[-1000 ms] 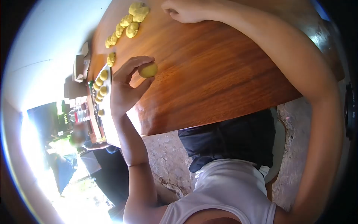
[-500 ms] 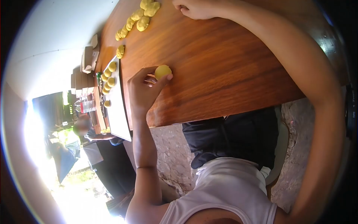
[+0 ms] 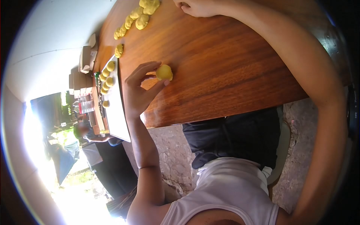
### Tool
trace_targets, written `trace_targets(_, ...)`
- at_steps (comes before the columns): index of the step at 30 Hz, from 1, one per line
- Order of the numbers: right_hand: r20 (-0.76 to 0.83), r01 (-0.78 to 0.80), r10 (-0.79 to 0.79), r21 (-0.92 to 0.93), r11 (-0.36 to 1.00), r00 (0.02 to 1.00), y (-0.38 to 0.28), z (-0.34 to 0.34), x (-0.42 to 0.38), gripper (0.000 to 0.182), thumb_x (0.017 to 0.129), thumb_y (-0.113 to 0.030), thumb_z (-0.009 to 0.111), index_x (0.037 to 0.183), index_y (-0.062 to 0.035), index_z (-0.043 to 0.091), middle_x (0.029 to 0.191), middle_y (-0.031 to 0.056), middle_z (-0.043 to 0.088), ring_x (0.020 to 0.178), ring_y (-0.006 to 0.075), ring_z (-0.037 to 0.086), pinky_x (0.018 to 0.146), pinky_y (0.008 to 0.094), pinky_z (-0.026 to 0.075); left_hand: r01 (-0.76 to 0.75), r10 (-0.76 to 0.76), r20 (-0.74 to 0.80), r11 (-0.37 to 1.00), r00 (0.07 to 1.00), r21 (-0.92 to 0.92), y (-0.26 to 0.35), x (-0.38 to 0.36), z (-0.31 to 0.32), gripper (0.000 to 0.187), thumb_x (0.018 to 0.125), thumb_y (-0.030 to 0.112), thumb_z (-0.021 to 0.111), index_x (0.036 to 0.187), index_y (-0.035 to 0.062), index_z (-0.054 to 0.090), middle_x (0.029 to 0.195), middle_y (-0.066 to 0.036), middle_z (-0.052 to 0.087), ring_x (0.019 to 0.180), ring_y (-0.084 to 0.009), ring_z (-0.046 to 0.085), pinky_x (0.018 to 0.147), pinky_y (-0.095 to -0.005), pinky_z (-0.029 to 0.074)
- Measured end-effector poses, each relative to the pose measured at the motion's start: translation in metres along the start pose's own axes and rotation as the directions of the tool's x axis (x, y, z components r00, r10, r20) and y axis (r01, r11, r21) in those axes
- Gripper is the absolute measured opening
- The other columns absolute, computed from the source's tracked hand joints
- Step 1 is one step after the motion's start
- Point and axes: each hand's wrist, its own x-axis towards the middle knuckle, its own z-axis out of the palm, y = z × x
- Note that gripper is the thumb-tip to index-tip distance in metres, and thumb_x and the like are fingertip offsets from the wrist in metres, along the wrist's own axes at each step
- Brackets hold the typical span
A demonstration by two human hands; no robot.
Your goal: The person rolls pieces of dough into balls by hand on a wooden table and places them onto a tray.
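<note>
My left hand [image 3: 139, 88] has its thumb and fingertips round a smooth yellow ball [image 3: 164, 72] on the brown wooden table [image 3: 225, 63]. The thumb touches the ball's lower side and a fingertip its upper left. At the top edge of the view, my right hand [image 3: 197, 8] rests on the table with its fingers curled; whether anything is inside them is hidden. Between the hands, toward the upper left, lie several rough yellow lumps [image 3: 142, 21], with one lump [image 3: 119, 50] lying apart.
A white board [image 3: 117, 112] at the table's left edge carries several smooth yellow balls [image 3: 109, 81]. Cardboard boxes [image 3: 85, 59] stand beyond it. Farther off at the left is another person [image 3: 89, 134]. The table's near edge runs above my lap.
My left hand has shifted slightly left, and its thumb and fingers are a little looser round the ball. The lumps and board appear slightly farther left in view. My right hand is nearly unchanged.
</note>
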Motion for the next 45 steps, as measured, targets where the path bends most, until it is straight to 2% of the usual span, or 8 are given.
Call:
trace_targets(24, 0.003, -0.011, 0.011, -0.037, 0.999, 1.0, -0.002, -0.004, -0.001, 0.015, 0.09, -0.012, 0.058, 0.085, -0.0058, 0.071, 0.084, 0.0168, 0.074, 0.078, 0.0328, 0.071, 0.071, 0.0478, 0.055, -0.182, 0.205, -0.048, 0.937, 0.978, 0.298, 0.017, 0.009, 0.027, 0.048, 0.074, -0.002, 0.082, 0.121, 0.0014, 0.072, 0.118, -0.015, 0.074, 0.109, -0.0251, 0.072, 0.095, -0.0349, 0.056)
trace_targets(27, -0.001, 0.008, -0.008, -0.008, 1.0, 1.0, -0.001, -0.003, 0.001, 0.015, 0.09, -0.011, 0.058, 0.085, -0.0052, 0.071, 0.085, 0.0171, 0.074, 0.078, 0.0333, 0.072, 0.071, 0.0481, 0.055, -0.05, 0.054, -0.014, 0.975, 0.998, 0.217, 0.007, 0.011, 0.018, 0.059, 0.071, 0.008, 0.09, 0.126, 0.001, 0.069, 0.125, -0.014, 0.071, 0.115, -0.0256, 0.069, 0.099, -0.0373, 0.054)
trace_targets(29, -0.027, 0.038, -0.038, -0.018, 0.999, 0.999, 0.0, -0.002, 0.0, 0.015, 0.09, -0.01, 0.058, 0.085, -0.0048, 0.071, 0.084, 0.0172, 0.074, 0.078, 0.0336, 0.072, 0.072, 0.0481, 0.055, -0.258, 0.259, 0.008, 0.955, 0.966, 0.147, -0.005, 0.018, -0.001, 0.076, 0.067, 0.021, 0.097, 0.133, 0.0006, 0.064, 0.137, -0.014, 0.066, 0.126, -0.0265, 0.063, 0.106, -0.0418, 0.05)
trace_targets(32, -0.052, 0.06, -0.06, 0.008, 0.998, 0.997, 0.0, -0.004, -0.005, 0.015, 0.09, -0.01, 0.058, 0.085, -0.0043, 0.071, 0.084, 0.0177, 0.074, 0.079, 0.0344, 0.072, 0.073, 0.048, 0.056, -0.372, 0.32, -0.304, 0.92, 0.897, -0.127, -0.015, 0.034, -0.027, 0.075, 0.087, 0.042, 0.079, 0.14, -0.0063, 0.056, 0.143, -0.02, 0.06, 0.137, -0.0341, 0.054, 0.116, -0.0474, 0.04)
trace_targets(35, -0.034, 0.048, -0.048, 0.012, 0.999, 0.998, -0.003, -0.005, -0.003, 0.016, 0.09, -0.012, 0.058, 0.085, -0.0043, 0.071, 0.086, 0.0184, 0.074, 0.081, 0.0349, 0.072, 0.074, 0.0481, 0.055, -0.407, 0.399, -0.334, 0.912, 0.854, 0.049, -0.016, 0.049, -0.015, 0.074, 0.093, 0.043, 0.069, 0.143, -0.0089, 0.052, 0.143, -0.024, 0.059, 0.14, -0.0371, 0.051, 0.118, -0.048, 0.037)
trace_targets(37, -0.018, 0.02, -0.02, -0.023, 1.0, 1.0, -0.005, -0.011, -0.002, 0.016, 0.09, -0.012, 0.058, 0.086, -0.0044, 0.071, 0.087, 0.0186, 0.074, 0.082, 0.035, 0.072, 0.075, 0.0482, 0.055, -0.389, 0.361, -0.27, 0.919, 0.893, -0.058, -0.031, 0.052, 0.012, 0.075, 0.095, 0.043, 0.064, 0.148, -0.0081, 0.049, 0.146, -0.026, 0.057, 0.142, -0.0381, 0.048, 0.12, -0.0488, 0.036)
trace_targets(41, 0.0, -0.028, 0.028, 0.0, 1.0, 1.0, -0.002, -0.008, -0.001, 0.016, 0.09, -0.013, 0.058, 0.085, -0.005, 0.071, 0.088, 0.0187, 0.074, 0.084, 0.0356, 0.072, 0.075, 0.0484, 0.055, -0.502, 0.358, -0.504, 0.845, 0.786, -0.183, -0.06, 0.071, 0.005, 0.077, 0.11, 0.056, 0.023, 0.152, -0.005, 0.045, 0.153, -0.024, 0.051, 0.149, -0.0349, 0.041, 0.128, -0.0446, 0.021)
trace_targets(45, -0.044, 0.018, -0.018, -0.003, 1.0, 0.999, -0.001, -0.003, -0.002, 0.016, 0.089, -0.014, 0.059, 0.083, -0.0052, 0.07, 0.087, 0.0185, 0.074, 0.084, 0.0362, 0.071, 0.075, 0.0483, 0.055, -0.368, 0.187, -0.569, 0.903, 0.801, -0.223, -0.015, 0.038, -0.016, 0.093, 0.105, 0.07, 0.016, 0.149, -0.0055, 0.047, 0.152, -0.025, 0.052, 0.146, -0.0341, 0.045, 0.125, -0.0452, 0.025)
